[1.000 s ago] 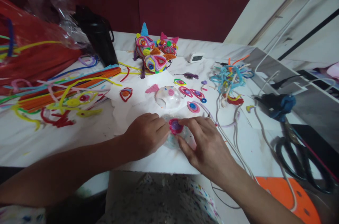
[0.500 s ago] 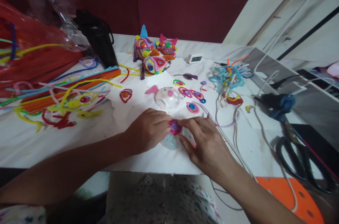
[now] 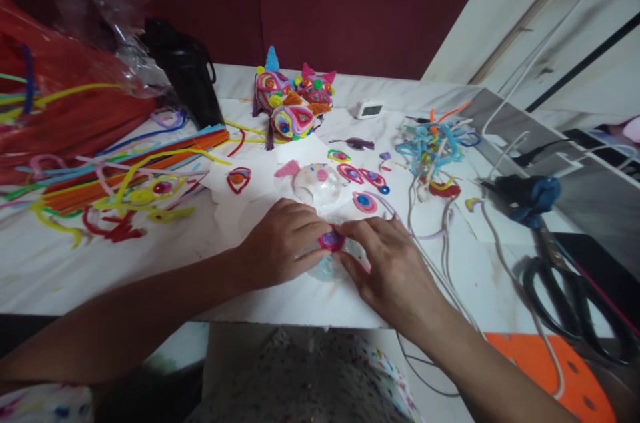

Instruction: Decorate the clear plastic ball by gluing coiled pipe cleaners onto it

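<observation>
A small pink-rimmed purple piece (image 3: pixel 331 239) lies over a clear rounded shell (image 3: pixel 327 268) near the table's front edge. My left hand (image 3: pixel 283 243) pinches the left side of the piece between thumb and fingers. From the right, my right hand (image 3: pixel 385 263) has its thumb and forefinger on the piece's other side. Just behind them sits another clear shell (image 3: pixel 327 190) with a pink ear and a pink dot. Eye-shaped coiled pieces lie beside it, one of them pink with a blue centre (image 3: pixel 365 202).
Three decorated colourful heads (image 3: pixel 293 103) stand at the back, near a black bottle (image 3: pixel 187 73) and a small white display (image 3: pixel 369 110). Pipe cleaners (image 3: pixel 135 163) spread at left beside a red bag (image 3: pixel 65 103). At right are cables, a blue tangle (image 3: pixel 435 146) and black-handled scissors (image 3: pixel 565 303).
My left thumb and fingers have shifted slightly round the purple piece, which looks narrower and more tilted. My right hand has barely moved.
</observation>
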`<move>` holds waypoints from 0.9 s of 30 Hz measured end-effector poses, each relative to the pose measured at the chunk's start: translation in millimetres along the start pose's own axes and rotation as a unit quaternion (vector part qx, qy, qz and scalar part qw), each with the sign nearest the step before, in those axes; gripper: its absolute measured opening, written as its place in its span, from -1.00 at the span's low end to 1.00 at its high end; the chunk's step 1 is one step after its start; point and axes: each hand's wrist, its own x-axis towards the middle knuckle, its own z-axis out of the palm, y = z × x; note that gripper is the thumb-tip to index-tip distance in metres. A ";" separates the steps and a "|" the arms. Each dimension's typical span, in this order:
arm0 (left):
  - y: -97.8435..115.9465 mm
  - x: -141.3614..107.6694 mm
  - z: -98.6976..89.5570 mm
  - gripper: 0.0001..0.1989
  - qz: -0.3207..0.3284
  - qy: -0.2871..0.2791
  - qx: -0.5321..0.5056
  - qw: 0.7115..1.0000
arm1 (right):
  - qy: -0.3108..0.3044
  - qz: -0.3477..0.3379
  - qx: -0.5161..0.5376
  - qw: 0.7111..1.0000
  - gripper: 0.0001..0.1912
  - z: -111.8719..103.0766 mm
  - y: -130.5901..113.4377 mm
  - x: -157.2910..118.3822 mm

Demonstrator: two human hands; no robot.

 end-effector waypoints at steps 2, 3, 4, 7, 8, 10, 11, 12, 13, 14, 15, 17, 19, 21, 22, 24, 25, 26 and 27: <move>1.7 2.7 -2.2 -0.97 -0.006 -0.012 0.001 1.000 | -0.003 0.001 0.000 1.000 -0.91 -0.5 0.5 0.0; 2.7 4.2 -3.2 -0.96 -0.010 -0.017 0.001 1.000 | -0.008 0.002 0.002 1.000 -0.90 -0.8 0.9 0.0; 3.6 5.5 -4.0 -0.95 -0.013 -0.021 0.001 1.000 | -0.014 0.004 0.007 1.000 -0.89 -1.3 1.6 0.0; 5.8 7.9 -4.6 -0.94 -0.022 -0.021 -0.003 1.000 | -0.035 0.013 0.031 0.999 -0.87 -2.9 4.1 0.1; 6.5 8.2 -4.3 -0.94 -0.027 -0.020 -0.005 0.999 | -0.042 0.015 0.038 0.998 -0.87 -3.3 4.8 0.2; 7.8 8.2 -3.5 -0.93 -0.039 -0.022 -0.008 0.999 | -0.049 0.018 0.047 0.998 -0.86 -3.6 5.8 0.5; 8.4 8.1 -3.2 -0.92 -0.046 -0.023 -0.009 0.999 | -0.051 0.020 0.049 0.997 -0.86 -3.3 5.9 0.7; 9.1 8.1 -3.0 -0.91 -0.052 -0.025 -0.011 0.998 | -0.050 0.023 0.049 0.997 -0.85 -2.9 5.7 0.8; 9.7 8.2 -2.9 -0.90 -0.058 -0.027 -0.014 0.998 | -0.049 0.026 0.049 0.997 -0.85 -2.3 5.2 1.1; 10.3 8.4 -2.9 -0.89 -0.066 -0.032 -0.017 0.997 | -0.048 0.031 0.046 0.997 -0.84 -1.6 4.7 1.4; 10.7 8.9 -3.0 -0.88 -0.073 -0.037 -0.020 0.996 | -0.046 0.036 0.043 0.997 -0.84 -0.9 4.2 1.8; 11.3 10.7 -3.8 -0.87 -0.091 -0.057 -0.026 0.994 | -0.043 0.043 0.035 0.998 -0.83 0.5 3.4 2.8; 11.7 13.6 -4.9 -0.87 -0.108 -0.081 -0.035 0.990 | -0.045 0.051 0.028 0.997 -0.81 1.6 3.3 3.8; 12.2 17.4 -6.2 -0.87 -0.124 -0.103 -0.047 0.986 | -0.050 0.064 0.024 0.996 -0.79 2.6 3.9 4.2; 12.5 19.4 -7.0 -0.87 -0.131 -0.112 -0.053 0.984 | -0.054 0.072 0.024 0.996 -0.78 3.0 4.4 4.2; 13.2 23.2 -8.5 -0.86 -0.144 -0.127 -0.058 0.980 | -0.063 0.091 0.028 0.993 -0.76 3.8 5.4 4.1; 13.4 24.9 -9.4 -0.85 -0.147 -0.135 -0.060 0.978 | -0.066 0.100 0.033 0.992 -0.75 4.0 5.9 4.2; 13.6 26.5 -10.2 -0.84 -0.147 -0.144 -0.060 0.977 | -0.072 0.110 0.040 0.991 -0.74 4.0 6.4 4.6; 13.6 28.0 -11.1 -0.83 -0.147 -0.154 -0.059 0.975 | -0.078 0.119 0.048 0.989 -0.74 3.7 6.8 5.3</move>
